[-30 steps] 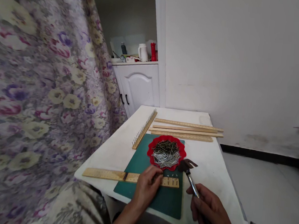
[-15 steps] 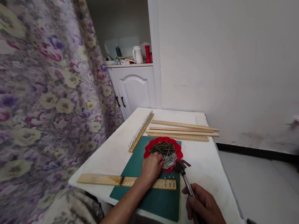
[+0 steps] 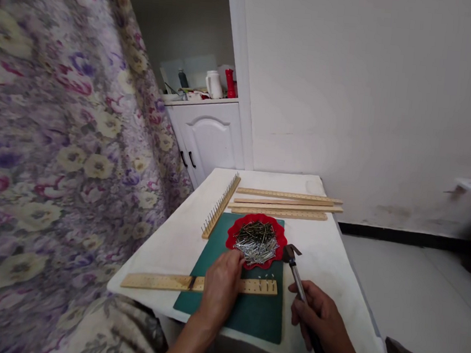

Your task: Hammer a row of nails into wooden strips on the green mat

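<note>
My left hand (image 3: 222,283) is closed in a pinch at the near edge of a red scalloped bowl (image 3: 284,241). Whatever is between its fingertips is too small to make out. Dark and silvery nails (image 3: 259,245) fill the bowl. Beneath my left hand and wrist lies a wooden strip (image 3: 154,281) with drilled holes, partly hidden. Three nails (image 3: 266,285) stand in its right end. My right hand (image 3: 322,318) is wrapped round the handle of a claw hammer (image 3: 298,279), whose head is beside the bowl's right rim.
A green mat (image 3: 255,320) lies under the bowl and part of the strip. On the white table (image 3: 162,250), a strip full of upright nails (image 3: 221,208) stands left of the bowl; several wooden strips (image 3: 286,206) lie behind it. A floral curtain (image 3: 69,127) hangs at left.
My left hand has drawn back out of the nails, toward me and left, over the wooden strip. The hammer in my right hand has shifted only slightly.
</note>
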Tool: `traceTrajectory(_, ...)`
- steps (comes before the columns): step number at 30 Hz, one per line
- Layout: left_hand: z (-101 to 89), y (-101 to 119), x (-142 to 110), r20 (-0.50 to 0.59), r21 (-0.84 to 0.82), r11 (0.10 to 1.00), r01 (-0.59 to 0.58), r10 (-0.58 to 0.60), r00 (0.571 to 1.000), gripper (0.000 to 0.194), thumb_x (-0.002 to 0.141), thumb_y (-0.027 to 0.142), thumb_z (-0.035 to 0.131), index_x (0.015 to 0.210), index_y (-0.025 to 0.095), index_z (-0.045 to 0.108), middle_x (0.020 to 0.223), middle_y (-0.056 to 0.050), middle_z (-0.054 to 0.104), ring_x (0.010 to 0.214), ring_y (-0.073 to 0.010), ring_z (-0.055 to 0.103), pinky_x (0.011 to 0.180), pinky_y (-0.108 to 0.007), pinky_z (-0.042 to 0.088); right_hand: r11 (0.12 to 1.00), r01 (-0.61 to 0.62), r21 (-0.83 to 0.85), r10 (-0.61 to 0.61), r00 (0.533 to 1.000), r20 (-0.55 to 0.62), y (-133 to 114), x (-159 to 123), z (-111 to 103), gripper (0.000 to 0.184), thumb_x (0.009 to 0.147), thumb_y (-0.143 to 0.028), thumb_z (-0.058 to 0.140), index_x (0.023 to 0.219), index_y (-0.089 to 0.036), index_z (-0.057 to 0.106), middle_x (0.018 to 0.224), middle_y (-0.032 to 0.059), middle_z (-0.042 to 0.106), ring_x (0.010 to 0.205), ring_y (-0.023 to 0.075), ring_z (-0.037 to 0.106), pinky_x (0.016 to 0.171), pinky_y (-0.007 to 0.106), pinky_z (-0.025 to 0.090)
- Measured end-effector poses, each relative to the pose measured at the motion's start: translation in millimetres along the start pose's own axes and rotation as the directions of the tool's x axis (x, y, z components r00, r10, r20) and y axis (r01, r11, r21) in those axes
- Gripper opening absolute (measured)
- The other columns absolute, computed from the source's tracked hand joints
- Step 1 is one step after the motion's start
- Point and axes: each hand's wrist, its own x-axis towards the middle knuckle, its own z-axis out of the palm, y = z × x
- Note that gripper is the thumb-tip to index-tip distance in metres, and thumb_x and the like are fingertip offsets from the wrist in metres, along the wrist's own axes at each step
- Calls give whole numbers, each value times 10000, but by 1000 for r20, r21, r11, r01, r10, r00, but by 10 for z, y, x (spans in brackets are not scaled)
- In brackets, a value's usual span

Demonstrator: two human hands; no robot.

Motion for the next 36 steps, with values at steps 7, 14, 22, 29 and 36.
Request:
traceTrajectory(7,34,437,-302,199,-301,943,-141,207,958,141,909,199,434,829,199,549,762,-8,598,694,-142,550,625,-230,378,1000,19,11,-18,999,-51,57,32,-1,327,793,-434,629,954,-185,491,632,-31,656,250,19,409,277,133,248)
traceTrajectory(14,168,585,-340,263,-690,693,210,-30,964,22,794,173,578,773,173,570,706,12,580,657,-118,515,610,-203,371,994,-5,105,12,998,-62,88,56,-29,342,744,-403,691,937,-182,516,562,-52,636,235,14,396,268,119,249)
traceTrajectory(22,394,677,-398,365,-911,159,381,-121,923,89,713,214,673,715,142,621,635,-4,623,608,-122,554,594,-215,402,982,-5,189,8,1000,-17,122,48,-12,351,727,-409,708,917,-172,532,566,-45,642,232,16,413,261,115,247)
traceTrajectory(29,294,561,-458,202,-911,327,250,-176,964,69,754,224,644,735,160,625,717,-3,585,691,-137,541,640,-223,409,994,-8,108,7,1000,3,133,31,27,354,754,-435,676,927,-174,511,598,-33,658,231,12,412,262,116,234)
traceTrajectory(36,184,48,-338,18,-676,710,200,-255,967,139,833,273,551,743,175,590,732,7,536,684,-135,499,628,-217,367,999,17,29,-15,998,-68,98,8,-28,329,799,-434,625,969,-172,520,560,-52,621,264,21,407,295,131,234)
